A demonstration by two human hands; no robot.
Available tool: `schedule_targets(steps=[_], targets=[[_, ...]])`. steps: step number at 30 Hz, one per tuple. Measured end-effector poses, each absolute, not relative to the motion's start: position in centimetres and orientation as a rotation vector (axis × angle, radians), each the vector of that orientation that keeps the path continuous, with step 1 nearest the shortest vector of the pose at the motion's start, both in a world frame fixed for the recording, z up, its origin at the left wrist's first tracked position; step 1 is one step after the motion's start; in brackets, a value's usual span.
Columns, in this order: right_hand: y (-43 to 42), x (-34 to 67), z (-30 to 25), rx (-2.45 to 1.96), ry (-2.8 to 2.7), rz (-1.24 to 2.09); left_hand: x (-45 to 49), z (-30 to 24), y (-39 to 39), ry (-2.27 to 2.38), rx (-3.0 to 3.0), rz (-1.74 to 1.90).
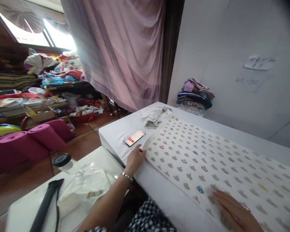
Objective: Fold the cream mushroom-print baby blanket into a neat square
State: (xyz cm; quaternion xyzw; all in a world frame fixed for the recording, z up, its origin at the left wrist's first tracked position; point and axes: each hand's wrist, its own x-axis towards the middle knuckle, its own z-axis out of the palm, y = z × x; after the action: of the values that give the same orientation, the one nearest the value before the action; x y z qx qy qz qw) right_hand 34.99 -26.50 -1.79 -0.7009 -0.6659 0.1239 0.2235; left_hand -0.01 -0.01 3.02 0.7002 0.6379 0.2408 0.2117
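Far left on the floor: pink rolls (26, 138), well apart from everything on the tables. Nearer, on a low white side table (24, 212): a black-lidded jar (61, 160), a long black folded strap or umbrella (45, 203) and a crumpled clear plastic bag (87, 183), all left of the left forearm and clear of the cloth. Across a narrow gap, the white-covered work table (116, 135), with a phone (134, 138) lying flat just beyond the left hand (135, 159), near but not touching. Left hand at the left edge of the patterned cloth (207, 161), fingers together, tips on the slightly lifted border; clamped on it or merely resting there, impossible to tell. Metal bracelet (127, 176) on that wrist. Behind the cloth's far left corner, a folded white cloth (156, 116), touching or just beside that edge. Against the wall farther back, a stack of folded fabrics (195, 95). Patterned cloth spread flat across most of the table, running off to the right. Right hand (234, 209), blurred, palm down on the cloth near the front edge, fingers loosely apart, gripping nothing. Bare white strip of table along the front and left of the cloth; wall close behind.
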Motion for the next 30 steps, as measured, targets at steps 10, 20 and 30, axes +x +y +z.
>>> schedule_targets(steps=[10, 20, 30], targets=[[-9.2, 20.0, 6.0, -1.434, -1.767, 0.867, 1.3, 1.9, 2.1, 1.377, 1.246, 0.898], [3.6, 16.2, 2.2, -1.774, -1.902, 0.482, 0.2, 1.2, 2.7, 1.280, 1.223, 0.870], [9.5, 18.9, 2.3, -2.003, -2.221, 0.425, 0.1, 1.0, 0.7, 1.527, 1.842, 0.917]])
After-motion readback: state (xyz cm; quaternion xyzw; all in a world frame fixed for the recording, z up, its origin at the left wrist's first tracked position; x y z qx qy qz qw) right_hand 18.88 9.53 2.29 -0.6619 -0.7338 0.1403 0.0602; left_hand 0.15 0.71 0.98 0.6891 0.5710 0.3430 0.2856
